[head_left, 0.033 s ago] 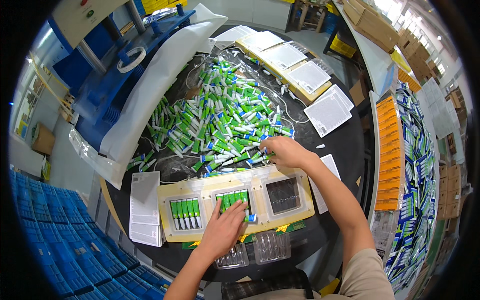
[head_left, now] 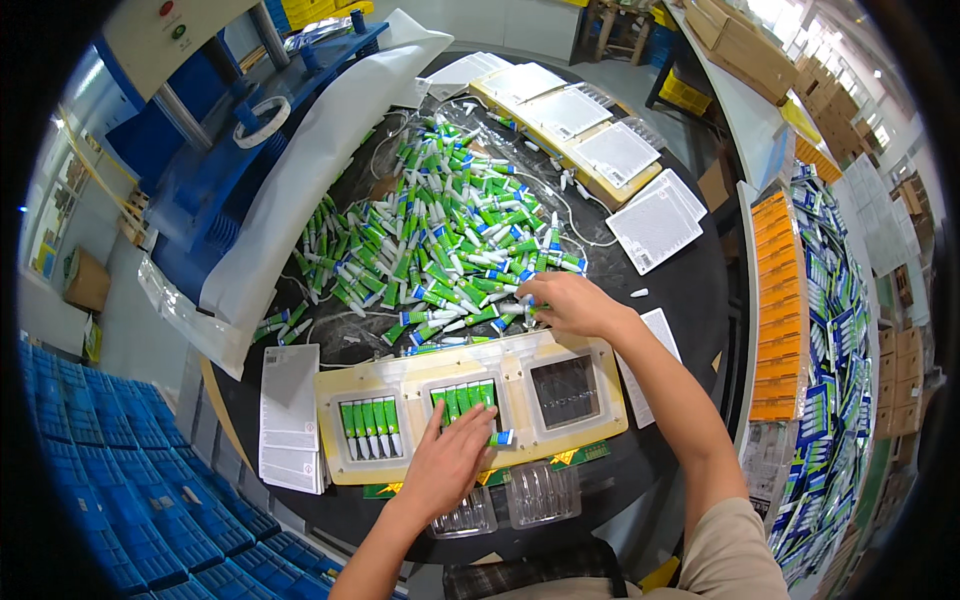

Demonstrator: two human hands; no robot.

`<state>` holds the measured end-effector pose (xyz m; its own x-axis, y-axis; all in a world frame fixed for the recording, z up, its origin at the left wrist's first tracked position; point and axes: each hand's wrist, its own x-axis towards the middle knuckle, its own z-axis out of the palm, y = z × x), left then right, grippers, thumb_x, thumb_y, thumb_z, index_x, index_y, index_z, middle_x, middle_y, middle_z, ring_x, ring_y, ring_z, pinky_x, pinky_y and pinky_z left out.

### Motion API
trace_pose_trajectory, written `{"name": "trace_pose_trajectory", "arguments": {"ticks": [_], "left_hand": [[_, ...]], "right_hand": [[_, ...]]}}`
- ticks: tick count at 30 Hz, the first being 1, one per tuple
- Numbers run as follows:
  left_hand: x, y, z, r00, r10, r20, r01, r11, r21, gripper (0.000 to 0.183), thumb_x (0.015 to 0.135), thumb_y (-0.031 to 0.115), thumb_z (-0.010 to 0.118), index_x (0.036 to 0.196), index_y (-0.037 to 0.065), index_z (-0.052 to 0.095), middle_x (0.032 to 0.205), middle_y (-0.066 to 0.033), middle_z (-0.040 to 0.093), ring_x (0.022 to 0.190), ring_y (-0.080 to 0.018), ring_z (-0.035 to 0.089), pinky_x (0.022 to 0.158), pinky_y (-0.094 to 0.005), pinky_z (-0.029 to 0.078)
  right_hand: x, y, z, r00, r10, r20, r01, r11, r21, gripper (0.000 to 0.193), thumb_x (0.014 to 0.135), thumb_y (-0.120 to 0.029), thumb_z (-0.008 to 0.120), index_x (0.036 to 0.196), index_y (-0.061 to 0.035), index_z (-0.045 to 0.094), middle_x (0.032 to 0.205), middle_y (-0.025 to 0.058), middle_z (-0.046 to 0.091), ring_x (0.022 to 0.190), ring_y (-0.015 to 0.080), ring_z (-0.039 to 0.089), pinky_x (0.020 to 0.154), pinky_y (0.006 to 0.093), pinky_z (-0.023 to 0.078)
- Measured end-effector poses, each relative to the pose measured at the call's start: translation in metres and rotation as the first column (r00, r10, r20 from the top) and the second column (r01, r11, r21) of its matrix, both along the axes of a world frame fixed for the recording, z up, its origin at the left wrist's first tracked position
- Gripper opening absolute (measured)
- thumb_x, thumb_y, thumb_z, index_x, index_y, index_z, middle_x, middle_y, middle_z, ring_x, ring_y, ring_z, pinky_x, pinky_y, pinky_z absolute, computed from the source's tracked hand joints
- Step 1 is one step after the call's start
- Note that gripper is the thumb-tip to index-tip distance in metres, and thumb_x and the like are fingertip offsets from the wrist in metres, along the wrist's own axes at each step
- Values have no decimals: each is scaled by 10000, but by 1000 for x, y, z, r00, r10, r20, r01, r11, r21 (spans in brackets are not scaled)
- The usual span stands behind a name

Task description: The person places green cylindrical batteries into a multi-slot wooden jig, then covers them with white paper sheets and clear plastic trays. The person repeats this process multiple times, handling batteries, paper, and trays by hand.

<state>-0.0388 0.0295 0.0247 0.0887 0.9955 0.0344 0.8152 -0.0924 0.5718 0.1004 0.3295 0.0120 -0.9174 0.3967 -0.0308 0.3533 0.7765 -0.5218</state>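
My left hand (head_left: 452,460) lies over the middle window of a cream-yellow three-window fixture (head_left: 412,380), its fingertips touching green tubes (head_left: 462,396) lined up there. One small tube with a blue end (head_left: 502,438) juts out sideways from beneath its curled fingers. My right hand (head_left: 575,304) reaches to the near right edge of a heap of green, white and blue tubes (head_left: 440,220). Its thumb and fingers pinch at a tube, mostly hidden by them. The fixture's left window holds a row of tubes (head_left: 370,428); its right window shows a clear blister tray (head_left: 566,392) without tubes.
White printed cards (head_left: 290,415) stack left of the fixture; more cards (head_left: 657,222) lie right. A second fixture (head_left: 570,130) stands at the back. Clear blister trays (head_left: 545,495) sit in front. Blue crates (head_left: 110,460), a blue press (head_left: 190,200) and a bin of packs (head_left: 830,380) surround the table.
My right hand's fingers have shifted very slightly at the heap's edge, and the tubes by its fingertips have moved a little. My left hand stays in place.
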Motion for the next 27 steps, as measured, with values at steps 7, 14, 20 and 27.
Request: {"name": "trace_pose_trajectory", "arguments": {"ticks": [7, 14, 20, 27], "left_hand": [[38, -31, 12, 469, 569, 675, -393, 819, -417, 286, 1054, 140, 554, 1292, 41, 678, 1008, -74, 657, 745, -104, 586, 654, -260, 481], [55, -34, 4, 210, 587, 782, -376, 786, -490, 237, 1072, 143, 533, 1249, -10, 572, 862, -78, 654, 670, -94, 558, 612, -234, 463], [61, -26, 5, 121, 559, 820, -549, 726, -414, 128, 1039, 106, 597, 1082, -9, 562, 802, -123, 705, 639, -129, 634, 604, -242, 499], [76, -22, 9, 252, 547, 798, -679, 688, -257, 171, 973, 54, 689, 1108, -50, 677, 855, -102, 728, 776, -148, 713, 732, -267, 573]], "right_hand": [[89, -99, 9, 653, -739, -164, 297, 449, -843, 254, 854, 31, 747, 1090, 2, 657, 979, 56, 698, 882, 124, 701, 766, 272, 592], [89, -179, -24, 481, -809, -338, 537, 577, -616, 208, 842, 45, 777, 1043, 23, 732, 995, 110, 740, 896, 151, 723, 810, 262, 586], [62, -185, -21, 615, -656, -436, 587, 751, -302, 198, 815, 19, 770, 999, -9, 702, 1001, 136, 717, 850, 296, 717, 733, 379, 576], [47, -196, -22, 658, -614, -437, 710, 698, 89, 205, 802, -97, 792, 991, -38, 737, 957, 78, 696, 855, 291, 641, 778, 407, 512]]}}
